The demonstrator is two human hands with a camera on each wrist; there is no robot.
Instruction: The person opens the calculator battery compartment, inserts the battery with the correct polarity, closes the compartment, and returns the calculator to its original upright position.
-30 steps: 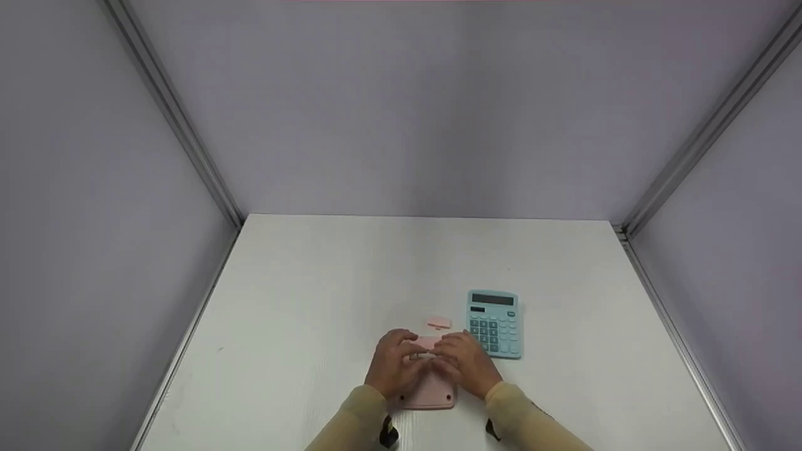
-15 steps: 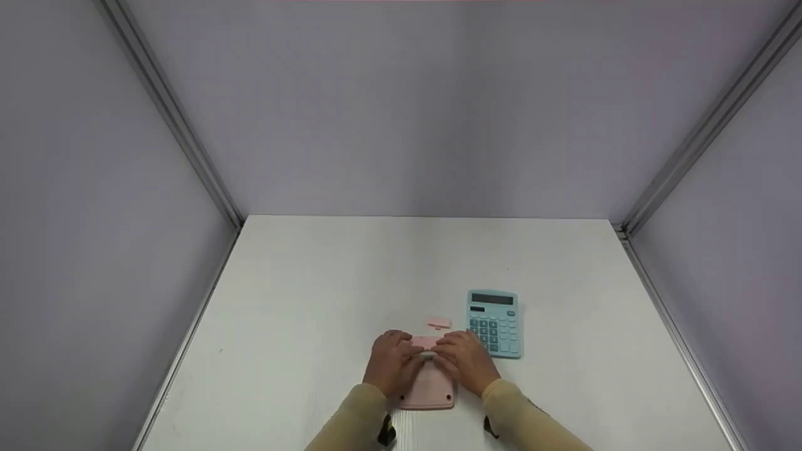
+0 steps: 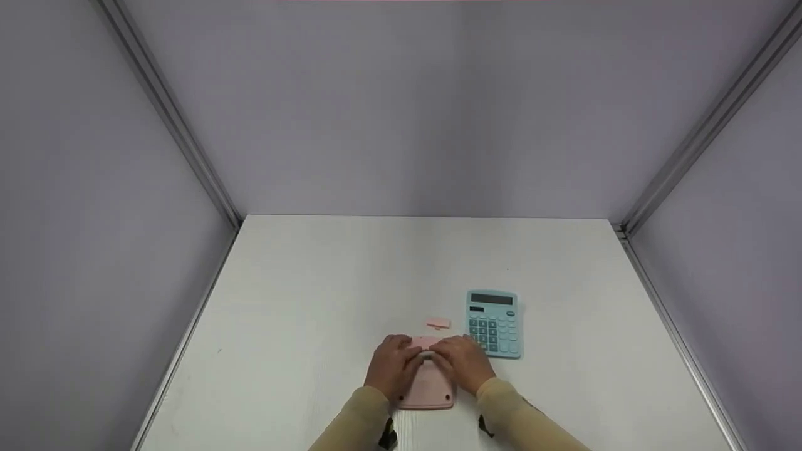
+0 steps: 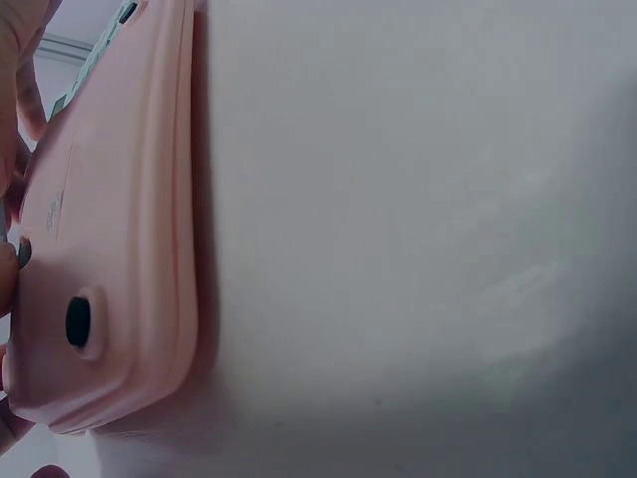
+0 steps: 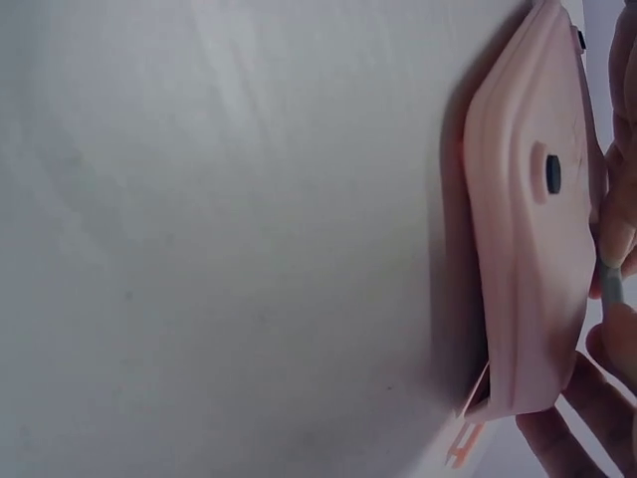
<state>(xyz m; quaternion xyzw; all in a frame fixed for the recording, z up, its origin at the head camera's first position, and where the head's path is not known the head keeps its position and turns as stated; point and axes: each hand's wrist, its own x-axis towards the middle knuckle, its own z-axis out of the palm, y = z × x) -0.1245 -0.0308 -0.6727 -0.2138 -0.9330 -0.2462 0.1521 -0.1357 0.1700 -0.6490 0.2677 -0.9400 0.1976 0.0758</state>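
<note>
A pink calculator [image 3: 427, 388] lies face down, its back with dark round feet turned up. At its far part, a small pale grey battery [image 3: 427, 354] lies across the back, pinched at its ends between the fingers of both hands. My left hand [image 3: 390, 366] is on the calculator's left side and my right hand [image 3: 467, 362] on its right. In the right wrist view the battery [image 5: 610, 285] shows between fingertips. The left wrist view shows only a sliver of it. Fingers hide most of the recess. A small pink battery cover [image 3: 438, 322] lies just beyond the calculator.
A light blue calculator [image 3: 494, 324] lies face up to the right, close to my right hand. The white table [image 3: 313, 300] is bounded by grey panels [image 3: 401, 113] at the back and both sides.
The fingers of both hands have shifted slightly around the battery, and more of the pink calculator's back shows between the hands. Both calculators and the cover have stayed in place.
</note>
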